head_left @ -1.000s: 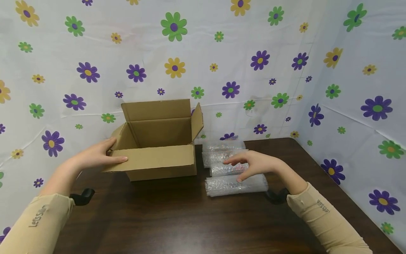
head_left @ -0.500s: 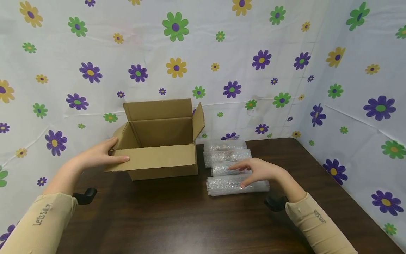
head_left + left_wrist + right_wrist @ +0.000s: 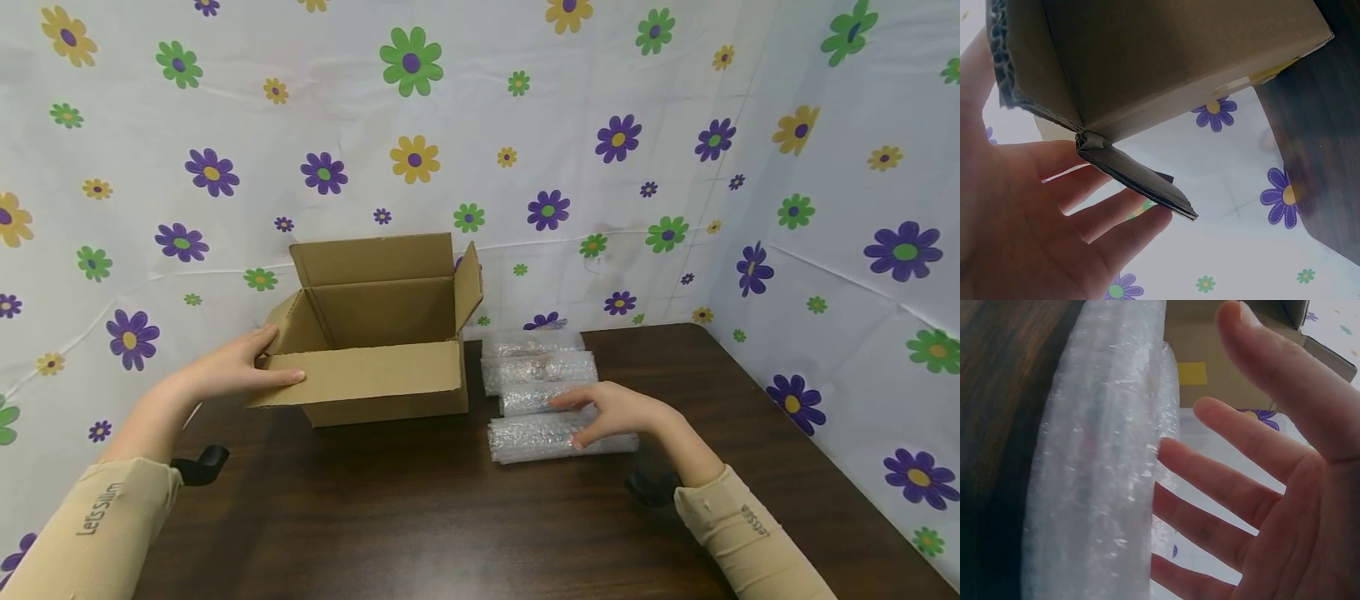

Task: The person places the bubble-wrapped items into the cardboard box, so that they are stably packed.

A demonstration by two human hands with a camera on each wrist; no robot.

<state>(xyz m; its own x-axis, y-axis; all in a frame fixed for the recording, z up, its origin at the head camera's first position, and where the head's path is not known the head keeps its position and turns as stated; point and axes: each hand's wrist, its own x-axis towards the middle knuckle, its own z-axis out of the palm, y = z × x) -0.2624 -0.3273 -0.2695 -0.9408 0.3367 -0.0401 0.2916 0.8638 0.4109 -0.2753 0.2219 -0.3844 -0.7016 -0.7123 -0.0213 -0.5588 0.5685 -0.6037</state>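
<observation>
An open cardboard box [image 3: 382,408] stands at the back left of the table with its flaps spread. My left hand [image 3: 232,364] grips its front left corner, the thumb on the front flap. In the left wrist view, the fingers of that hand [image 3: 1079,219] lie against a folded flap [image 3: 1141,176]. Several bubble-wrapped bundles lie in a column right of the box. Over the nearest bundle [image 3: 528,439] hovers my right hand [image 3: 626,412], thumb and fingers apart. In the right wrist view, the hand's [image 3: 1272,487] fingertips are beside a bundle [image 3: 1097,456]; contact is unclear.
The dark wooden table [image 3: 450,517] meets a flower-patterned cloth [image 3: 337,108] at the back and right. A black strap end [image 3: 201,465] sticks out by the left wrist, another [image 3: 651,487] by the right.
My right hand has moved down and slightly right, closer to the nearest bundle. The left hand keeps its hold on the box, which has stayed in place.
</observation>
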